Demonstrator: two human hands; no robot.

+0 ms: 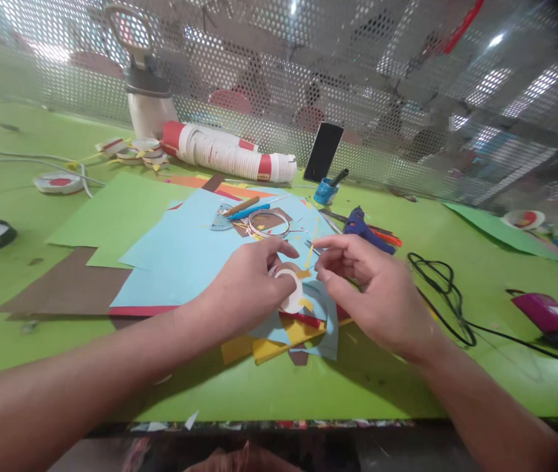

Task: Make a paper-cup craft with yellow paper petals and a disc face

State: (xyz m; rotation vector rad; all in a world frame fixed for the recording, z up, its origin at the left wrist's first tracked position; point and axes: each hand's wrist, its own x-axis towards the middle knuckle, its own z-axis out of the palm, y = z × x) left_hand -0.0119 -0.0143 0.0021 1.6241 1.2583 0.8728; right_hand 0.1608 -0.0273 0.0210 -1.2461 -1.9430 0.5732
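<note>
My left hand [252, 278] is closed on a small white paper cup piece [294, 303], its round rim facing me. Small yellow paper shapes [307, 305] stick out from the side of this piece. Facing it from the right, my right hand [377, 285] has its fingers curved and apart, with nothing visible between them. Under both hands lie light blue paper sheets [175, 262] and yellow paper [239, 349]. Just beyond are a ring-shaped tape roll [286, 226], a blue pen [249, 211] and a clear protractor [220, 217].
A blue glue gun [364, 229] lies beyond my right hand. Behind are stacked paper cups [239, 157], a propped phone [324, 151], a blue pot [325, 191] and a spray bottle [151, 98] before a perforated screen. A black cord [448, 288] and magenta device [551, 318] lie at right.
</note>
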